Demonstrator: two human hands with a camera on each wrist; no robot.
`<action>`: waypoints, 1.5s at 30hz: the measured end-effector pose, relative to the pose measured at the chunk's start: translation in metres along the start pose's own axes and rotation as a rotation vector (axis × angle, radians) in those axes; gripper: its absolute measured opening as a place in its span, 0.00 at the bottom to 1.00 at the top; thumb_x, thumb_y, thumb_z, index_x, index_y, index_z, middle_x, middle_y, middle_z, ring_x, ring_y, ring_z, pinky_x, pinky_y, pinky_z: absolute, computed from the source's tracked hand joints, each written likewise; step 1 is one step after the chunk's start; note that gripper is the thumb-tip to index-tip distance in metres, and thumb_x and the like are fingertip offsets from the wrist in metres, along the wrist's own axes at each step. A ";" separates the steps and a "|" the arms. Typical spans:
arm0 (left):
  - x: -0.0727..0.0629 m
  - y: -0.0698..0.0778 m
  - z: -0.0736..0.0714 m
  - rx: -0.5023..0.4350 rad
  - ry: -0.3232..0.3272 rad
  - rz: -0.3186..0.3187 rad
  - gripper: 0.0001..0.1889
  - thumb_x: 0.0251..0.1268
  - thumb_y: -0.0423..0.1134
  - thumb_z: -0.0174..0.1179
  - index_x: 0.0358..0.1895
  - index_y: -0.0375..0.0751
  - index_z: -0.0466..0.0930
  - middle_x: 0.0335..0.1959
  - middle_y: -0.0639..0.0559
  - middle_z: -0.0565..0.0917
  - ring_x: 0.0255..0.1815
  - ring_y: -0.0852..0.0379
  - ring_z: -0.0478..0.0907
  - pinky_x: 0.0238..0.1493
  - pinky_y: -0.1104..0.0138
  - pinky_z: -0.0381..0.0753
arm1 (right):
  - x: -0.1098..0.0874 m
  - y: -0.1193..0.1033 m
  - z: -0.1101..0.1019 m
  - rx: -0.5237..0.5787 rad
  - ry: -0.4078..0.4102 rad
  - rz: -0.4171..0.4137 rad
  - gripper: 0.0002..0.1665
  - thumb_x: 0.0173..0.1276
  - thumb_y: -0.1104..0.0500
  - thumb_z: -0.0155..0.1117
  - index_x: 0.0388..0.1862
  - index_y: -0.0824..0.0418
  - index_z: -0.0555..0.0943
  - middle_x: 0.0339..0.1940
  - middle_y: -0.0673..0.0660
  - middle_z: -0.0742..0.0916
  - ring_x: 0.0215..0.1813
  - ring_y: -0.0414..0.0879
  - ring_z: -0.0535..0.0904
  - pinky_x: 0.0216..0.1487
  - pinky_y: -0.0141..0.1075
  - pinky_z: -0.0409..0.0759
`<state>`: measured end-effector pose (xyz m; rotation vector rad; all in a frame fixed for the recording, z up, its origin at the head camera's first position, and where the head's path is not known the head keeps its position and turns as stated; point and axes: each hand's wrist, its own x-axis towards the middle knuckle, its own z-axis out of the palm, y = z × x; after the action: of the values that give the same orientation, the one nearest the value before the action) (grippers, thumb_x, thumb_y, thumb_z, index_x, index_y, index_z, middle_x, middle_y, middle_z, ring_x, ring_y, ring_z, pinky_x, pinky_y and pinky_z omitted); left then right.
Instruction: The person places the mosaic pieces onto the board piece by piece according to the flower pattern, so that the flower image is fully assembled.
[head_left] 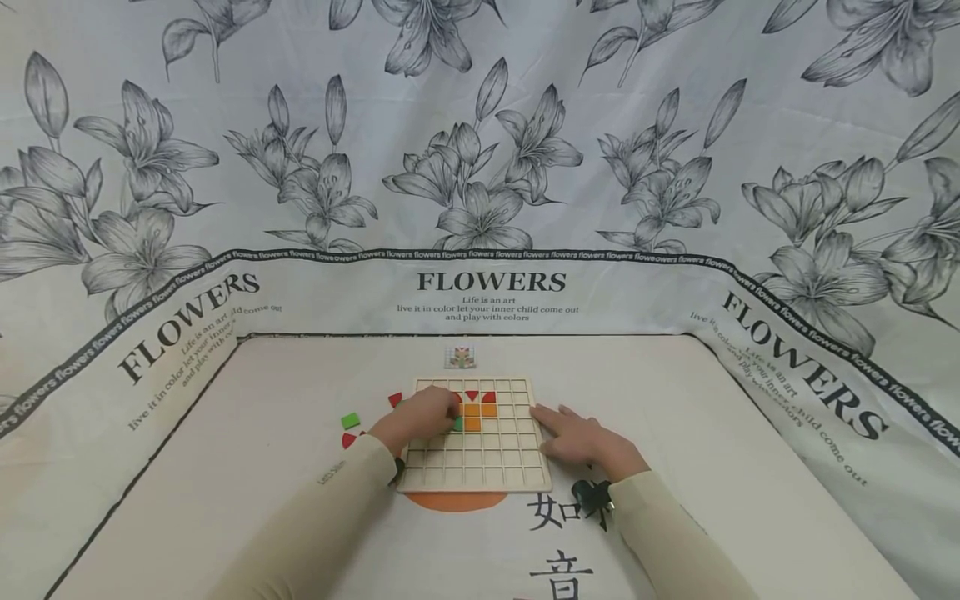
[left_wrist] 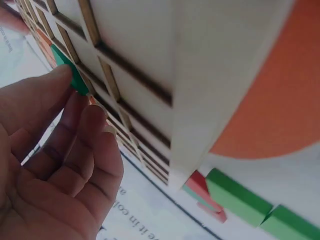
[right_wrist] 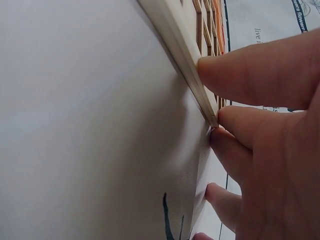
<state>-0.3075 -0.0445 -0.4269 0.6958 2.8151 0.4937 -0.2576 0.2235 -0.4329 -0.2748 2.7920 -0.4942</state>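
Note:
A pale wooden grid board (head_left: 480, 475) lies on the table with square cells. Several tiles sit in its upper cells: orange squares (head_left: 472, 424), a red triangle (head_left: 472, 395) and a rounded red tile (head_left: 489, 397). Over the board's upper left part, my left hand (head_left: 423, 412) pinches a green tile (left_wrist: 75, 77) between thumb and fingertips, low against the grid. Part of the tile row is hidden behind that hand. At the board's right edge, my right hand (head_left: 581, 435) rests with extended fingers touching the wooden rim (right_wrist: 192, 82).
Loose tiles lie left of the board, among them a green tile (head_left: 350, 421) and red tiles (head_left: 349, 440). A small pattern card (head_left: 461, 357) lies beyond the board. An orange printed disc (head_left: 457, 502) and black characters (head_left: 561, 575) mark the tablecloth. A flowered curtain (head_left: 480, 192) surrounds the table.

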 end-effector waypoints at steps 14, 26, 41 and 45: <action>-0.002 0.019 -0.006 0.223 -0.049 -0.010 0.05 0.66 0.35 0.60 0.37 0.46 0.85 0.29 0.57 0.80 0.33 0.56 0.73 0.43 0.66 0.76 | 0.002 0.001 0.000 -0.011 0.005 -0.003 0.41 0.64 0.52 0.53 0.77 0.51 0.58 0.78 0.52 0.63 0.80 0.60 0.49 0.72 0.67 0.45; -0.004 0.008 -0.006 0.141 0.004 -0.025 0.03 0.64 0.35 0.61 0.37 0.46 0.84 0.33 0.56 0.82 0.35 0.57 0.73 0.44 0.65 0.77 | 0.002 -0.001 -0.001 0.000 -0.002 -0.006 0.41 0.64 0.52 0.54 0.77 0.51 0.58 0.78 0.53 0.63 0.79 0.61 0.49 0.71 0.67 0.45; -0.011 -0.030 -0.028 0.077 0.073 -0.087 0.08 0.68 0.40 0.59 0.45 0.42 0.83 0.39 0.53 0.84 0.33 0.58 0.75 0.41 0.64 0.78 | -0.002 0.000 -0.001 0.010 -0.007 -0.009 0.41 0.64 0.53 0.54 0.77 0.52 0.58 0.78 0.54 0.62 0.79 0.61 0.48 0.71 0.68 0.46; -0.013 -0.040 -0.034 0.078 0.057 -0.105 0.10 0.69 0.38 0.58 0.48 0.42 0.82 0.39 0.51 0.84 0.32 0.58 0.78 0.40 0.63 0.79 | -0.003 -0.002 -0.002 0.005 -0.005 -0.018 0.41 0.64 0.54 0.55 0.77 0.52 0.58 0.78 0.54 0.63 0.79 0.62 0.48 0.70 0.68 0.46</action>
<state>-0.3218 -0.0926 -0.4088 0.5527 2.9197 0.3941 -0.2551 0.2229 -0.4297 -0.2997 2.7851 -0.5033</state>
